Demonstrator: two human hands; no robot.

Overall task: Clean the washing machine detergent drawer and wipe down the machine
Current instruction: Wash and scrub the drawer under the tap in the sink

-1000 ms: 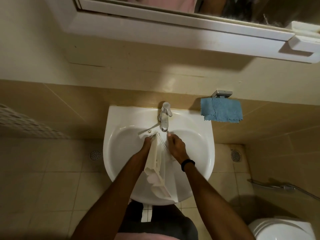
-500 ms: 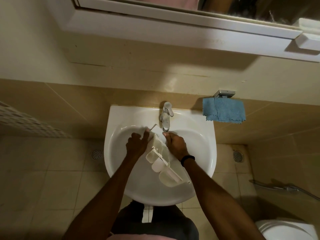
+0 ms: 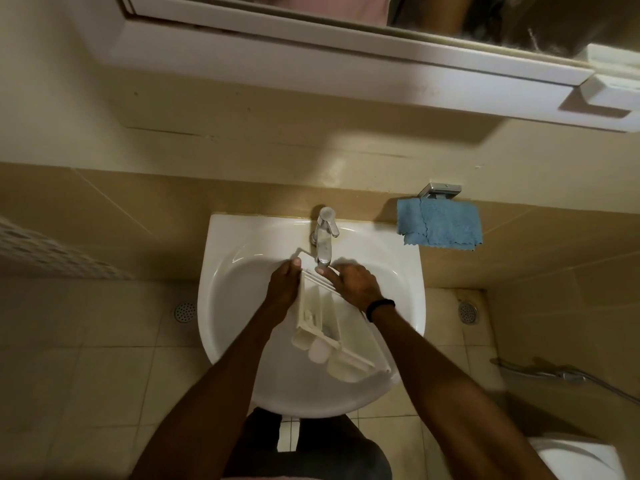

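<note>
The head view looked down on the white sink (image 3: 225,306), where the detergent drawer (image 3: 317,306) was held over the basin. Its long axis ran from under the tap (image 3: 325,237) at the back edge towards the sink's front-right rim, with the far end pointing at the spout. The left hand (image 3: 284,285) gripped the drawer's left side, thumb up near the far end. The right hand (image 3: 356,284) lay on the right rail with a finger stretched towards the spout; whether it clasped the rail could not be told. A blue cloth (image 3: 440,225) hung on the wall beside the back-right corner.
</note>
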